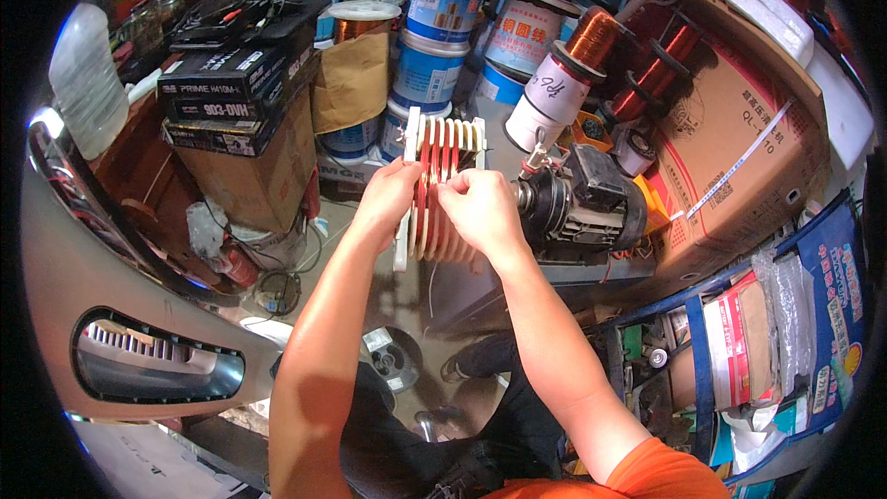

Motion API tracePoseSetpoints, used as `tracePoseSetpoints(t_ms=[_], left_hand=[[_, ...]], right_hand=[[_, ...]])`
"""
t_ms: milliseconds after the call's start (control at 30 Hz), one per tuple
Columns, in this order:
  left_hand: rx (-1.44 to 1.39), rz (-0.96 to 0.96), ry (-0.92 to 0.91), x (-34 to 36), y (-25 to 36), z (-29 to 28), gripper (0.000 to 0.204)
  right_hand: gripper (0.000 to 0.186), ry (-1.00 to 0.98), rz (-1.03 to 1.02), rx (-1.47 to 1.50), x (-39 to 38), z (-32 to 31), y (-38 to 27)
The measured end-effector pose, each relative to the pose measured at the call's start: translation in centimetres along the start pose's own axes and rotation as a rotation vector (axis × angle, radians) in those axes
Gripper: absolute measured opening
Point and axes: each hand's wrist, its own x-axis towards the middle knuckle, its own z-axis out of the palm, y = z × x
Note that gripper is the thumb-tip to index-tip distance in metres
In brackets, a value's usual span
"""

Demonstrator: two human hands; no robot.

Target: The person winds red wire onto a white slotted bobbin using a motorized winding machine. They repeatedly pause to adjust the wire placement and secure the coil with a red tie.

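A slotted white coil former [406, 249] with red and copper windings in its middle slots is mounted beside a black motor [596, 208] at its right. My left hand [388, 199] is closed round the former's left side, thumb near the windings. My right hand [485, 208] is closed, fingertips pinched at the copper wire [432, 176] on the windings; exactly how much it grips is partly hidden.
Stacked blue wire pails [430, 74], white spools [545, 115] and copper reels [661, 74] crowd the back. A large cardboard box [739, 157] is at right, black boxes [217, 111] at left. A blue bag [827, 296] lies lower right; cables cross the floor.
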Motion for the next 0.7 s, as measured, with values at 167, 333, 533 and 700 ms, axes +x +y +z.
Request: tracePoseSetpoints(t_ms=[167,333,533,700], left_hand=[[-0.116,0.008,0.017,0.0,0.0,0.1,0.018],[-0.192,-0.019,0.003,-0.1,0.1,0.0,0.014],[-0.289,-0.033,-0.028,-0.4,0.4,0.1,0.014],[-0.338,-0.103,0.021,1.1,-0.7,-0.7,0.017]], right_hand=[[0.021,-0.026,0.026,-0.034,0.3,-0.1,-0.6],[0.021,-0.046,0.013,-0.045,0.6,-0.4,-1.0],[0.02,-0.017,0.004,-0.066,0.4,-0.3,-1.1],[0.019,-0.018,-0.026,-0.041,0.2,0.2,-1.1]])
